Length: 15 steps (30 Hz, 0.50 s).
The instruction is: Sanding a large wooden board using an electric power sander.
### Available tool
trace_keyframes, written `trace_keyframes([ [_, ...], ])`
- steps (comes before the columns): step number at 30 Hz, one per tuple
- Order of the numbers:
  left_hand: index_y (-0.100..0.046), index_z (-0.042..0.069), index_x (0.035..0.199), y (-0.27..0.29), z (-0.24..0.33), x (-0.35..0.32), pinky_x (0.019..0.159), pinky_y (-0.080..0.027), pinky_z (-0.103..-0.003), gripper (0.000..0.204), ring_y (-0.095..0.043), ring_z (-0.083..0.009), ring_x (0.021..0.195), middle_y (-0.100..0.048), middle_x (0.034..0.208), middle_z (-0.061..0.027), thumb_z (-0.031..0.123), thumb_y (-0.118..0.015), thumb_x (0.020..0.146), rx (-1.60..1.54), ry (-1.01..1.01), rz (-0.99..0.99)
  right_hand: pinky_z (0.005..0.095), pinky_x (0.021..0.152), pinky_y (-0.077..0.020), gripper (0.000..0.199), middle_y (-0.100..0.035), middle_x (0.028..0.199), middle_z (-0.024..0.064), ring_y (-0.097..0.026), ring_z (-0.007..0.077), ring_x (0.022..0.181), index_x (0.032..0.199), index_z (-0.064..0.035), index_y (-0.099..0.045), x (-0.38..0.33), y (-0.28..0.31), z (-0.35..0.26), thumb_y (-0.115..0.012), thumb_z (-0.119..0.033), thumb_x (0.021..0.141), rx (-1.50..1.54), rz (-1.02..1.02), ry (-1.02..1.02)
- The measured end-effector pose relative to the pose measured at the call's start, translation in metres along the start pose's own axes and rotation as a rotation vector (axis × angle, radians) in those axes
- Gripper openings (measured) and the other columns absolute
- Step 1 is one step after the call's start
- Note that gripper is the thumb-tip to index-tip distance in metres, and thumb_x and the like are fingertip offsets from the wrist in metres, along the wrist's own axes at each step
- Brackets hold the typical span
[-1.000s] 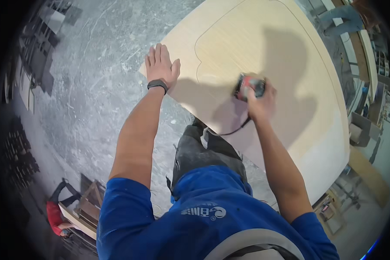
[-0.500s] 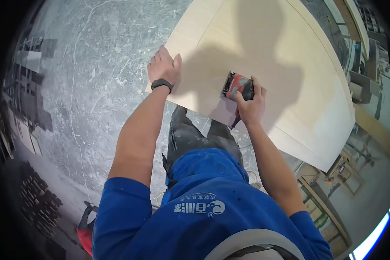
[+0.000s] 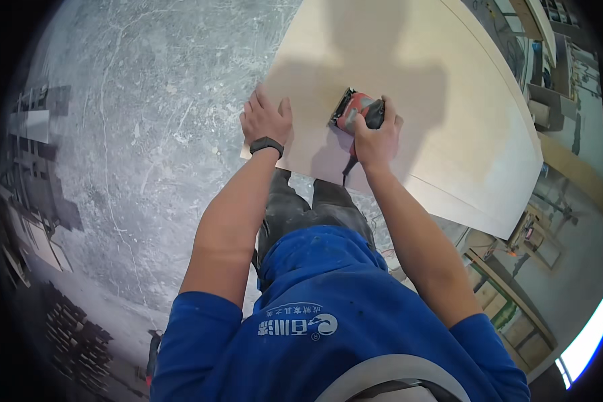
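A large pale wooden panel (image 3: pixel 476 157) stretches out in front of me, my shadow falling across it. In my right hand (image 3: pixel 378 139) is a red and black power sander (image 3: pixel 355 112), its pad down on the panel and its cord trailing toward the near edge. The fingers wrap round its black body. My left hand (image 3: pixel 266 122), with a dark band (image 3: pixel 266 145) on the wrist, lies flat with fingers stretched out on the panel's near left corner. Nothing is held in it.
Scuffed grey concrete floor (image 3: pixel 167 120) lies to the left. Stacked dark pieces (image 3: pixel 74 335) stand at the lower left. On the right are wooden frames (image 3: pixel 509 315) and boards (image 3: pixel 576 174) beyond the panel's edge.
The sander has moved left and slightly away from me in my right hand. My left hand appears a little farther right and nearer, still at the panel's corner.
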<state>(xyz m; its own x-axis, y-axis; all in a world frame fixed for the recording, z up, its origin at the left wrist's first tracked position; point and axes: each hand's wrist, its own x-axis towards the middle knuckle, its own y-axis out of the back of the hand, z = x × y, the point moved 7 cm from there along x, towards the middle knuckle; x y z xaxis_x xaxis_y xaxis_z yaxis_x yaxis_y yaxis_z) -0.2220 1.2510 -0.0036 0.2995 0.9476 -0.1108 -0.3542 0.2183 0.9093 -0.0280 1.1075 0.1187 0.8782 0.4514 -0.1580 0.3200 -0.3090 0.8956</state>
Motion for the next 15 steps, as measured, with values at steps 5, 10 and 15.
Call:
trace_keyframes([
  [5,-0.037,0.005,0.148,-0.008,0.007,-0.002,0.100,-0.042,-0.049,0.073,-0.054,-0.0345,0.122,-0.055,0.137,-0.0162,0.049,-0.056,0.094,-0.004,0.021,-0.039,0.0461,0.098,-0.0487,0.074,-0.054,0.129,0.0162,-0.060,0.0356,0.116,0.145,-0.0214,-0.048,0.004,0.001,0.012,-0.071,-0.040,0.077,0.003,0.033,-0.238],
  [10,-0.036,0.005,0.150,-0.013,0.020,0.004,0.102,-0.042,-0.052,0.072,-0.052,-0.0364,0.127,-0.052,0.141,-0.0184,0.049,-0.054,0.096,-0.012,0.026,-0.096,0.0464,0.101,-0.0476,0.076,-0.053,0.132,0.0197,-0.059,0.0380,0.118,0.146,-0.0183,-0.046,0.005,0.007,0.023,-0.072,-0.042,0.078,0.068,0.076,-0.350],
  [15,-0.043,0.003,0.146,-0.031,0.030,0.009,0.102,-0.043,-0.051,0.071,-0.054,-0.0395,0.126,-0.055,0.139,-0.0230,0.051,-0.053,0.096,-0.018,0.019,-0.076,0.0465,0.102,-0.0485,0.082,-0.050,0.135,0.0223,-0.059,0.0408,0.118,0.148,-0.0134,-0.043,0.013,0.005,0.041,-0.075,-0.041,0.078,0.113,0.008,-0.255],
])
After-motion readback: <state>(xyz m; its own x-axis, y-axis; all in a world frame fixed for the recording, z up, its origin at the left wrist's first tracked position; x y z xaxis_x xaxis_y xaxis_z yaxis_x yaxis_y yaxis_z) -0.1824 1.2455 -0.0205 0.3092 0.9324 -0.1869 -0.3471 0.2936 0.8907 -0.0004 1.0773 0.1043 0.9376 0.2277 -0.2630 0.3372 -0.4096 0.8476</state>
